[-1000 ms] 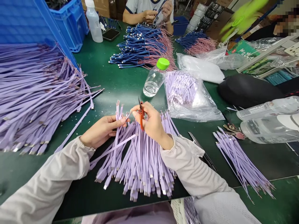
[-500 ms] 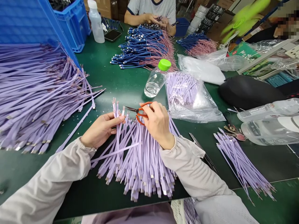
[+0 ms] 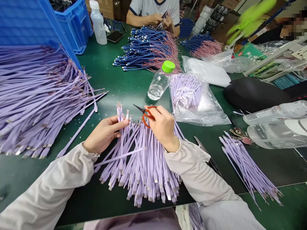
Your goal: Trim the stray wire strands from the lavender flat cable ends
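Observation:
My left hand (image 3: 104,134) pinches a few flat purple cables (image 3: 120,119) between thumb and fingers, their stripped ends pointing up and away. My right hand (image 3: 162,127) grips small orange-handled scissors (image 3: 144,113), whose dark blades point left toward those cable ends with a small gap between. Both hands hover over a fanned bundle of purple cables (image 3: 144,159) lying on the green table (image 3: 124,86) in front of me.
A big heap of purple cables (image 3: 35,99) lies left beside a blue crate (image 3: 72,22). A green-capped bottle (image 3: 160,81), a bagged cable bundle (image 3: 192,99), another purple bundle (image 3: 247,166) and tweezers (image 3: 208,156) lie right. Another person (image 3: 153,12) handles blue cables (image 3: 144,48) opposite.
My right hand turned the scissors from upright to pointing left at the cable ends, then drew back slightly rightward. My left hand keeps its cables almost still.

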Available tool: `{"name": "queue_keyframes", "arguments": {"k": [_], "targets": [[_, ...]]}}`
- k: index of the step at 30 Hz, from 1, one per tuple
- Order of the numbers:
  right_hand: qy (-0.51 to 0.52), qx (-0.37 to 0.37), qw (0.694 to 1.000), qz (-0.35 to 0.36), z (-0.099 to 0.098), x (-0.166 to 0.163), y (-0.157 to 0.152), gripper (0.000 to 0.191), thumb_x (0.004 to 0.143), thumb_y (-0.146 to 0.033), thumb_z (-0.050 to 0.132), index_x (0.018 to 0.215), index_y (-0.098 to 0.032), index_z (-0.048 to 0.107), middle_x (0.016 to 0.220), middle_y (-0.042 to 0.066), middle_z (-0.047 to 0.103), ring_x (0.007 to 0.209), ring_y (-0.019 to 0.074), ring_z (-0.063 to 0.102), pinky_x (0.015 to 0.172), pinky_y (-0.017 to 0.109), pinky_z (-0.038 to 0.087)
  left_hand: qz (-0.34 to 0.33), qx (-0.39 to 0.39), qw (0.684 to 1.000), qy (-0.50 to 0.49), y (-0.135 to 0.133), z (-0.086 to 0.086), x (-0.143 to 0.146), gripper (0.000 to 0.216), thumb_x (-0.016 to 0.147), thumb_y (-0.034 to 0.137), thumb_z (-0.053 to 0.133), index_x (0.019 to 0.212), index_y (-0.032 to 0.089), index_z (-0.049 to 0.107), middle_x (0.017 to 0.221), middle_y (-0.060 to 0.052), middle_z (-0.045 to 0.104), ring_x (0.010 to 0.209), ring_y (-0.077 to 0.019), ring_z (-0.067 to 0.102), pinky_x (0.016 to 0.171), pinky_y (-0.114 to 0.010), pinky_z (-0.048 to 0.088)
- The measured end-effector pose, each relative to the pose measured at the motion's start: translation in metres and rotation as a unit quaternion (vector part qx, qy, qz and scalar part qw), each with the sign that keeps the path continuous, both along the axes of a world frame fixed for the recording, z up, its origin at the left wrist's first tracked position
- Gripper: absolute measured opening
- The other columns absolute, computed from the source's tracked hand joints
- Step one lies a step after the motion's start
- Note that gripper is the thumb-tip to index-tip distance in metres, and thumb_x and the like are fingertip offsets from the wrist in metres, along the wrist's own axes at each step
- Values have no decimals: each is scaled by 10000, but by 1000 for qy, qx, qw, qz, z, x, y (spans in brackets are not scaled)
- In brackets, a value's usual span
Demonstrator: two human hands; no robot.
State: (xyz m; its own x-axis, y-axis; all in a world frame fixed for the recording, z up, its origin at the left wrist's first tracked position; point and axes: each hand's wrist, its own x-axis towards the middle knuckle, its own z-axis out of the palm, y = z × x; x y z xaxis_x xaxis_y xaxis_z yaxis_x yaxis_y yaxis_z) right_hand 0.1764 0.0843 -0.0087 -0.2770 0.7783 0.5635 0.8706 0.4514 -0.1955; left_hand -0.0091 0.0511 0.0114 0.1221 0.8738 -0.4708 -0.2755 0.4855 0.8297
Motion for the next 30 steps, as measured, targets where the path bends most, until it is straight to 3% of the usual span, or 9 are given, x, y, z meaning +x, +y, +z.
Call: {"name": "queue_keyframes", "arguments": {"k": [3,6,14,21,25,30], "targets": [[115,-53,990,58,2,-4,1,227,848,-160,516,1022,-170,662,853,55,600,758,160,568,649,267,450,0,20,1000,11,-1,-2,0,294,568,359,807,749,157,692,756,2,570,644,-77,477,537,-160,413],[194,-104,969,115,6,-8,-1,268,826,-174,530,1071,-169,638,817,27,558,667,132,524,640,269,465,7,39,999,31,-1,-4,0,320,560,346,807,789,155,691,802,-14,590,679,-92,494,542,-168,413],[221,-166,940,201,9,-11,-7,278,834,-158,499,1061,-197,655,732,-10,470,628,109,464,634,259,459,33,68,994,76,0,-7,2,315,515,328,817,717,151,653,742,3,566,644,-101,483,499,-185,401],[224,-147,939,216,6,-11,-6,191,778,-99,491,807,-159,670,708,-4,470,614,106,453,574,242,427,35,81,993,83,-1,-11,2,270,598,362,776,736,162,659,741,-1,569,671,-113,499,486,-172,408],[252,-156,937,185,11,-11,-6,231,791,-97,491,928,-175,661,730,-3,484,668,119,475,634,259,445,34,101,987,119,-2,-10,5,308,653,461,723,711,162,682,724,-6,585,621,-112,496,507,-207,441],[249,-169,938,173,14,-13,-5,284,798,-93,489,1016,-185,647,733,-3,477,693,126,475,664,269,461,14,121,977,174,-3,-12,9,278,632,421,741,723,164,692,669,14,589,506,-92,473,493,-225,429]]}}
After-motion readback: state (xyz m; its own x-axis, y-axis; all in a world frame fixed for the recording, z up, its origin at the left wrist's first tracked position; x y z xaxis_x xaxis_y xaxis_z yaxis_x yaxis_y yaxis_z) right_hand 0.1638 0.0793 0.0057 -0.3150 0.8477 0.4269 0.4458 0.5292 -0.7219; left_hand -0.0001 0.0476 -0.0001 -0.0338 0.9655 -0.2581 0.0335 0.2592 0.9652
